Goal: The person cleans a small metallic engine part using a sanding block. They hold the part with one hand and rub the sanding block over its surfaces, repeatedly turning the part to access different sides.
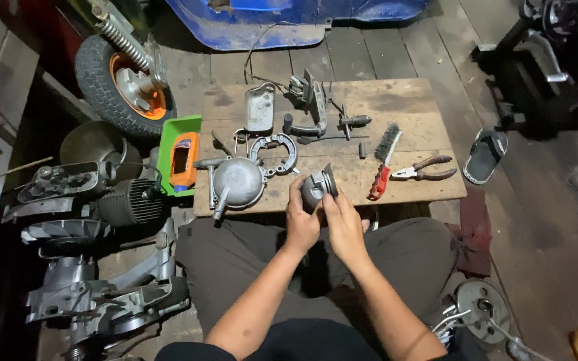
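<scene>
**Grey metal part in both hands, other pieces laid out on the tabletop**

You hold a small grey metal cylinder part [318, 187] over the near edge of the wooden tabletop [409, 100], just above your lap. Your left hand [300, 217] is closed around its near-left side; your right hand [344, 224] wraps it from the right, fingers curled against its lower rim. Its ribbed end tilts up and to the far right.

Judging by the spread, the strip-down looks well advanced: a round metal housing [237, 182] sits just left of your hands, with brake shoes [273, 151] beyond it, both loose on the wood. To the right lie a wire brush with a red handle [383, 160] and pliers [425, 168], both untouched and apart from your hands. Whether the held part is cleaned or fitted cannot be told. Engine casings [102, 294] lie on the floor to your left.
</scene>
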